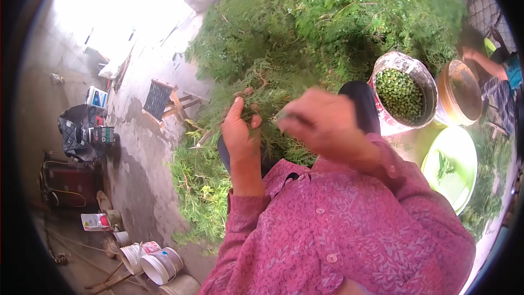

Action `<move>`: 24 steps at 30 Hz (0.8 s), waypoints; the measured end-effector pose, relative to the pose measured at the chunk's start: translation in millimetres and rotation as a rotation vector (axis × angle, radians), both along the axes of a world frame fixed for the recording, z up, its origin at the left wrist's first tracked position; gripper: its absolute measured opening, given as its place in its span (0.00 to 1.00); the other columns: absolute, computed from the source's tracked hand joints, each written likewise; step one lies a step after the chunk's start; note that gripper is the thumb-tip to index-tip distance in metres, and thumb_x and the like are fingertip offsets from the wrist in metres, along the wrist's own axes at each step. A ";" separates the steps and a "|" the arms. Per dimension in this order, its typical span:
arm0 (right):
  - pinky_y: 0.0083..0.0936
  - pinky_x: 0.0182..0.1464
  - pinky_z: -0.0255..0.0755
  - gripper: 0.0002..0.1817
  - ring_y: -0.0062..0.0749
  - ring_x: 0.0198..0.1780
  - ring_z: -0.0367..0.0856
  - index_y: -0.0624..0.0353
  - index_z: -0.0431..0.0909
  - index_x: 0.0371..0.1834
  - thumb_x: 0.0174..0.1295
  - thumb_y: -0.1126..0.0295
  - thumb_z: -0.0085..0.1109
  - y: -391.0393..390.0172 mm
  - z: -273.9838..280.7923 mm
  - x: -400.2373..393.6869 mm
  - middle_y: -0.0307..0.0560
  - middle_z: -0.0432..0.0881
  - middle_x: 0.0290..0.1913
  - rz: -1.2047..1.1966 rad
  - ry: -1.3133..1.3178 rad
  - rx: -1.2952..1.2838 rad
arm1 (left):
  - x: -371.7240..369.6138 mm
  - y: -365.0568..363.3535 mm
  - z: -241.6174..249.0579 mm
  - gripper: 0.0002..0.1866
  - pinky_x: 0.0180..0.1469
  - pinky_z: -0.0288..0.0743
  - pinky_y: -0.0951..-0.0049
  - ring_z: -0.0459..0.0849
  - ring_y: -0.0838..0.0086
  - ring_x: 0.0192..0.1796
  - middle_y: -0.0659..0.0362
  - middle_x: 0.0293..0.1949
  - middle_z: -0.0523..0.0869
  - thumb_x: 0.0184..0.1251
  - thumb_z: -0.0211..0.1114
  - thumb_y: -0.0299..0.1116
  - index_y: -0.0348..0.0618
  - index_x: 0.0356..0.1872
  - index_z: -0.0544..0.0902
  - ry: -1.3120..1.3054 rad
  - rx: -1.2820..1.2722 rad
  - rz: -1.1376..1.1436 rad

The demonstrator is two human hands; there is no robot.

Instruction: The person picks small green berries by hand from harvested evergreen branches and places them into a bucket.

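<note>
My left hand [241,125] is closed around the stem of a leafy green branch [266,84], thumb pointing up. Just to its right is my right hand [325,125], blurred by motion, with its fingers curled together over the foliage. Whatever those fingers pinch, if anything, is too smeared to name. A large heap of feathery evergreen branches [338,19] with small pale berries lies in front of me. To the right of my knee stands a bucket [386,114] holding many small green berries [401,95].
Beside the bucket are a tan bucket [464,90] and a light green basin [464,180] with a sprig inside. Another person's arm [488,65] reaches in at far right. A small folding stool [164,101] stands left, and white buckets [158,265] lie lower left.
</note>
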State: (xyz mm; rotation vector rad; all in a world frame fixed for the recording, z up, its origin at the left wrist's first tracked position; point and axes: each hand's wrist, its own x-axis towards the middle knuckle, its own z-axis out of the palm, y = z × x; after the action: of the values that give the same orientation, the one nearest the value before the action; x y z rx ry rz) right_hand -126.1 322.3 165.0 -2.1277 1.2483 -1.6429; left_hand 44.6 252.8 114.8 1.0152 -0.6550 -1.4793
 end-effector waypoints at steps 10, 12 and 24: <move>0.34 0.53 0.69 0.19 0.46 0.52 0.74 0.55 0.78 0.46 0.46 0.69 0.62 17.7 -112.7 -208.1 0.59 0.70 0.54 -1.072 0.519 0.466 | 2.3 15.6 26.4 0.12 0.19 0.57 0.83 0.74 0.80 0.29 0.58 0.41 0.81 0.66 0.49 0.30 0.39 0.47 0.74 0.086 -0.116 -0.003; 0.33 0.50 0.70 0.17 0.43 0.48 0.76 0.56 0.79 0.42 0.46 0.69 0.63 18.8 -106.8 -193.1 0.55 0.76 0.48 -0.897 0.314 0.436 | -2.0 16.2 25.8 0.12 0.19 0.57 0.83 0.74 0.79 0.29 0.58 0.41 0.81 0.65 0.49 0.30 0.40 0.47 0.74 0.096 -0.115 -0.014; 0.23 0.36 0.70 0.15 0.30 0.34 0.77 0.60 0.77 0.36 0.45 0.71 0.69 -17.6 -30.2 -13.4 0.46 0.77 0.32 0.235 -0.079 0.319 | -8.8 20.5 29.0 0.13 0.15 0.60 0.85 0.72 0.81 0.21 0.53 0.37 0.80 0.65 0.48 0.29 0.35 0.48 0.72 0.148 -0.065 -0.038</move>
State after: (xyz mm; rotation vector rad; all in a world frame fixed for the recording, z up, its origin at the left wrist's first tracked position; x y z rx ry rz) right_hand -139.5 304.7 134.8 -1.9126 1.1023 -1.3195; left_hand 35.8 273.3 143.8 0.8385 -0.6147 -1.5403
